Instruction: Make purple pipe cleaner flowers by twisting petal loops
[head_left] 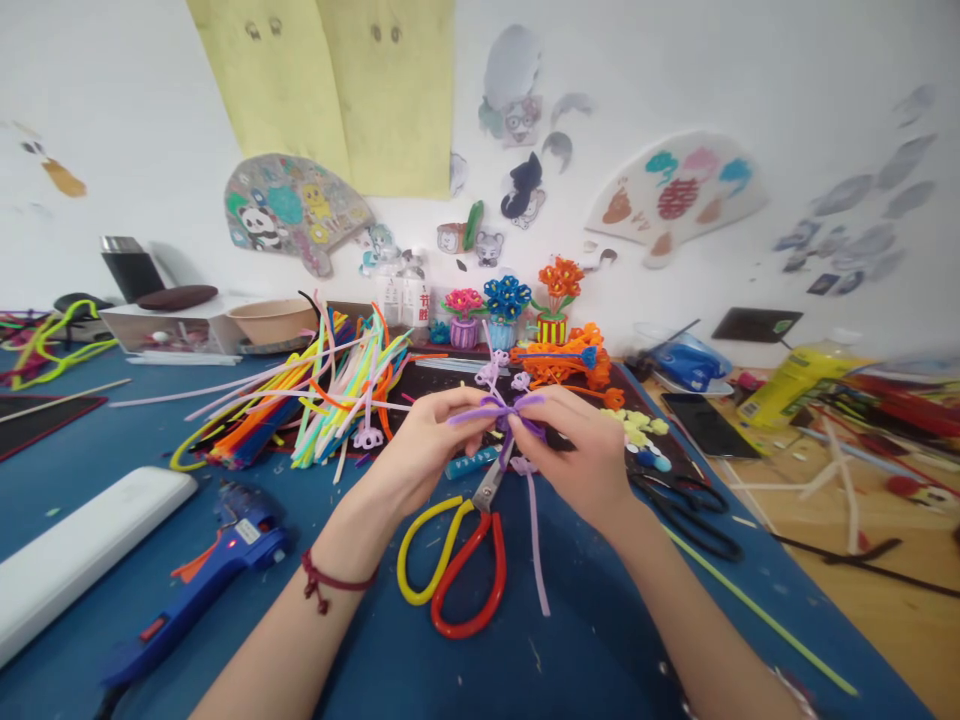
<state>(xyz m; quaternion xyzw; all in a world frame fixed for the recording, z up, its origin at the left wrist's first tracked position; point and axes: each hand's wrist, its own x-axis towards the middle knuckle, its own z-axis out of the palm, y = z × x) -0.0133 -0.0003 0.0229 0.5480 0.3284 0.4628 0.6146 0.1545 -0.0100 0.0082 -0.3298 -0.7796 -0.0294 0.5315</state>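
Note:
Between my two hands is a purple pipe cleaner (499,410), bent into loops. The fingers of my left hand (442,430) pinch it from the left. My right hand (574,440) pinches the same piece from the right, thumb and forefinger meeting near its middle. Just below lies a pair of scissors (487,495) with one yellow and one red handle, its blades partly hidden under the purple piece. Light purple pipe-cleaner flowers (367,437) lie around my hands, and a pale purple stem (538,545) stretches toward me.
A blue glue gun (244,535) and a white bar-shaped case (90,550) lie at left. Behind them is a heap of colourful pipe cleaners (262,420). Black scissors (694,510) and a phone (709,425) are at right. Potted pipe-cleaner flowers (504,305) stand by the wall.

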